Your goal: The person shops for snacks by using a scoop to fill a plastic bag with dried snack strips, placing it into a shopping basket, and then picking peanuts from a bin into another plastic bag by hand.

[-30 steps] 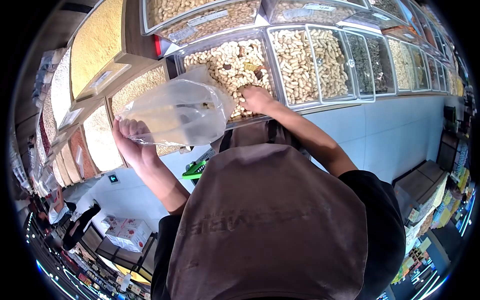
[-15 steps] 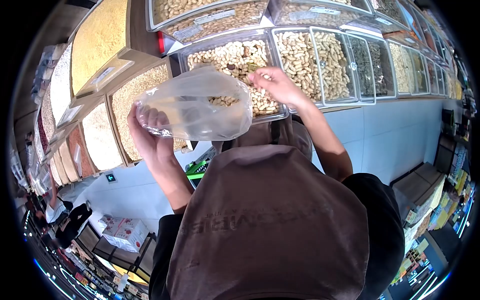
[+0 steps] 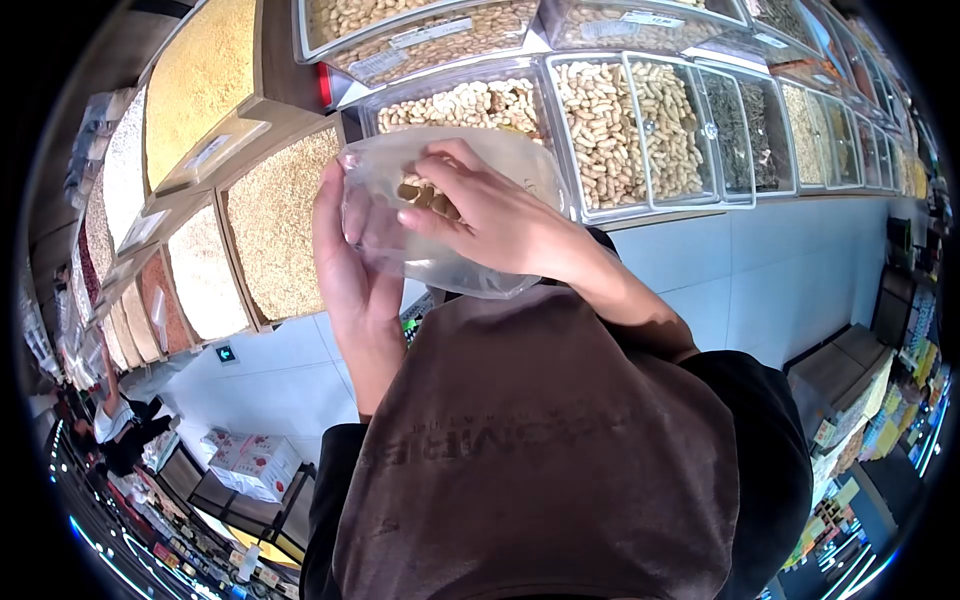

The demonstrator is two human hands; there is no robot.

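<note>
My left hand (image 3: 345, 240) grips the closed end of a clear plastic bag (image 3: 490, 275), its fingers showing through the film. My right hand (image 3: 490, 215) reaches across at the bag, with thumb and fingers curled around several unshelled peanuts (image 3: 432, 196). Whether its fingertips are inside the bag or in front of it is hard to see. Behind the bag, a clear bin of peanuts (image 3: 470, 105) is partly covered by the bag and my hands.
To the right is a lidded bin of peanuts (image 3: 595, 130), then a bin of dark dried goods (image 3: 730, 130). Grain bins (image 3: 280, 220) line the left side. More peanut bins (image 3: 440, 45) stand above. A person (image 3: 125, 430) is at the far left.
My right hand has moved left from the peanut bin to the bag. My left hand and the bag have shifted right, over the lower part of the bin.
</note>
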